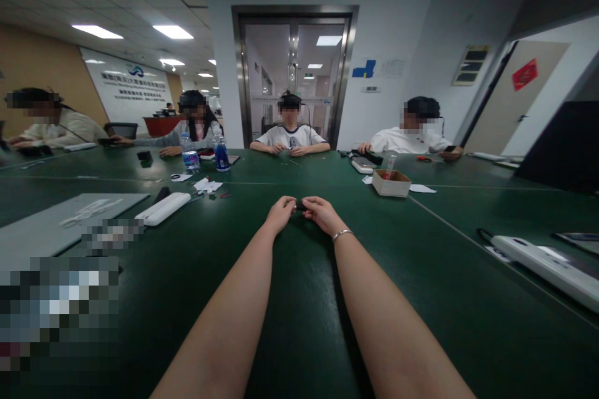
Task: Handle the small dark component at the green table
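Observation:
Both my arms stretch forward over a large dark green table (299,324). My left hand (281,213) and my right hand (322,212) meet in the middle, fingers curled and pinched together. Between them sits a small black object (300,205), too small to name, gripped by both hands. A thin bracelet circles my right wrist (341,234).
A white power strip (163,207) and a grey sheet (60,224) lie to the left. A small cardboard box (391,183) stands at the right, another white power strip (547,265) at the far right. Water bottles (191,153) stand far left. Several people sit along the far edge.

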The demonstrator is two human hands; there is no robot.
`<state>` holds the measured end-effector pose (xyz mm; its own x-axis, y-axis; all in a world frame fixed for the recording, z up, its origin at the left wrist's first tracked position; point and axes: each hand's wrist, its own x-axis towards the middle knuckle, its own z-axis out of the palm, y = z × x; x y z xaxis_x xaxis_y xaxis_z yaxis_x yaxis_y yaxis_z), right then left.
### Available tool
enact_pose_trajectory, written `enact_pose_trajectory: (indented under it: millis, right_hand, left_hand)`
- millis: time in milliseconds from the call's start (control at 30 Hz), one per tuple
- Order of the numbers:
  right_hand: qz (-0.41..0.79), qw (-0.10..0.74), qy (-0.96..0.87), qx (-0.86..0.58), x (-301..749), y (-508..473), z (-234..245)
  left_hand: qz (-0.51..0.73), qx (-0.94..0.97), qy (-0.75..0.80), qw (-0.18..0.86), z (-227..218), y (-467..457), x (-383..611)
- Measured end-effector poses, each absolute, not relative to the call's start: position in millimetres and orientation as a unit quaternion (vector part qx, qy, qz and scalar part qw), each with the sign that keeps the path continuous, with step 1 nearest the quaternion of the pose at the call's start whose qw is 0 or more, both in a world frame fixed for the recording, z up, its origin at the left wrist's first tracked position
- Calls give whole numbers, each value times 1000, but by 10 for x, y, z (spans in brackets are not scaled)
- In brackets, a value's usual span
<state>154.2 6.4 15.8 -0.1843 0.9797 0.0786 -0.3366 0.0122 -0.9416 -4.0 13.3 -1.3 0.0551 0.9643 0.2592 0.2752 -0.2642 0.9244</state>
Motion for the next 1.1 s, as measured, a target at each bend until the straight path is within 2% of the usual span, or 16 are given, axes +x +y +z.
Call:
enact_pose_trajectory:
  millis: [1100]
  right_hand:
    - [616,533,-463,-348,1531,79,152]
  left_hand:
    - [469,629,510,353,49,75,-18]
